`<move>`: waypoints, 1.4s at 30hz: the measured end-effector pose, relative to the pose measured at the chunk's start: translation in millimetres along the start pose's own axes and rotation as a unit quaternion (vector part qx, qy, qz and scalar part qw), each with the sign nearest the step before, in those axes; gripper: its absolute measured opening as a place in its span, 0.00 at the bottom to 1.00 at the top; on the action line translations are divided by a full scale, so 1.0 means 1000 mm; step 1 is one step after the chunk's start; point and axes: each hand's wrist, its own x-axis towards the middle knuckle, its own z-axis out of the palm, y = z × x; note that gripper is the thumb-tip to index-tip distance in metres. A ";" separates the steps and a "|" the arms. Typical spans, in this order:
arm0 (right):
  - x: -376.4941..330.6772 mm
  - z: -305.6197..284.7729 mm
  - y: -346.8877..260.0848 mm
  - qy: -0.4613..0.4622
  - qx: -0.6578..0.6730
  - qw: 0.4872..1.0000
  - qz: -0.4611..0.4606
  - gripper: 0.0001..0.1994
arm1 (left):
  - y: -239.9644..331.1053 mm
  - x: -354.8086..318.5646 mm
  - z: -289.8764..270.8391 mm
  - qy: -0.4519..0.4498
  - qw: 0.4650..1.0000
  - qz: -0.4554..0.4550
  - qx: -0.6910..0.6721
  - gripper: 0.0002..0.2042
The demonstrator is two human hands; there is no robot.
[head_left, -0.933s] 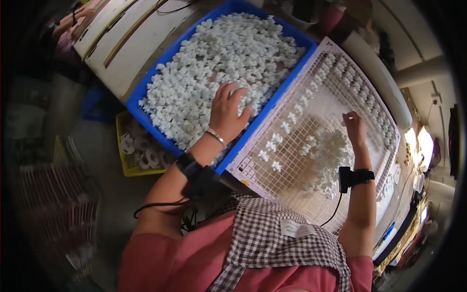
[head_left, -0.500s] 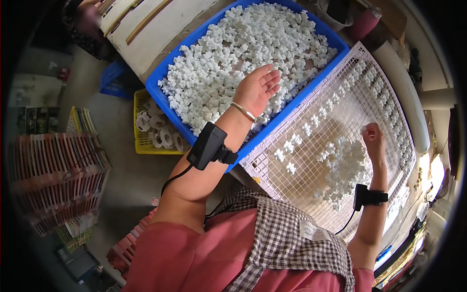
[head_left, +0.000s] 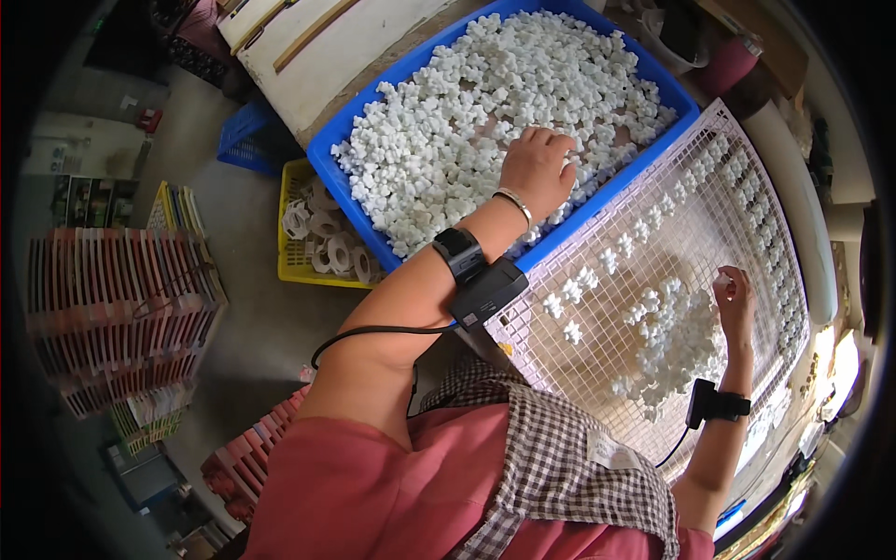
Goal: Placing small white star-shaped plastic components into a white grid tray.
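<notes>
Small white knobbly, star-like pieces [head_left: 439, 112] fill a blue tray [head_left: 329, 173]. My left hand [head_left: 539, 175] is over the tray's near right part, back upward and fingers curled down toward the pieces. Its fingertips are partly hidden, so what they grip does not show. Above a white mesh rack [head_left: 597, 322], my right hand [head_left: 736, 303] has its thumb and fingers drawn together on what looks like one small white piece [head_left: 721, 278]. A loose heap of such pieces [head_left: 677, 331] lies on the mesh beside it. Several pieces stand there in rows [head_left: 653, 217].
A yellow basket [head_left: 291, 219] of white rings stands left of the tray, near a blue crate [head_left: 247, 135]. Stacked reddish slats [head_left: 112, 317] rise at the far left. Behind the tray are a bucket [head_left: 677, 56] and a pink container [head_left: 731, 63]. A pale roll [head_left: 810, 215] borders the rack.
My left hand has turned from palm sideways with loose fingers to back upward, and its fingers have curled over the pieces. My right hand stays over the rack. The whole view has shifted slightly.
</notes>
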 end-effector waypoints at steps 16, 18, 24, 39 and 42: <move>0.007 -0.014 -0.020 0.056 0.020 0.989 0.136 0.17 | 0.021 -0.016 0.029 -0.098 0.989 0.036 0.108 0.20; 0.003 -0.019 -0.018 0.011 0.028 0.998 0.054 0.12 | 0.019 -0.017 0.031 -0.094 0.992 0.035 0.082 0.21; -0.004 -0.016 0.007 0.024 0.020 1.000 -0.004 0.10 | 0.013 -0.017 0.035 -0.109 0.986 0.057 0.109 0.21; 0.091 -0.001 -0.023 0.175 0.137 0.975 -0.006 0.05 | 0.045 -0.018 0.034 -0.148 0.977 0.001 0.151 0.24; 0.113 0.009 -0.026 0.201 0.085 0.976 -0.022 0.04 | 0.045 -0.020 0.032 -0.147 0.979 -0.008 0.140 0.24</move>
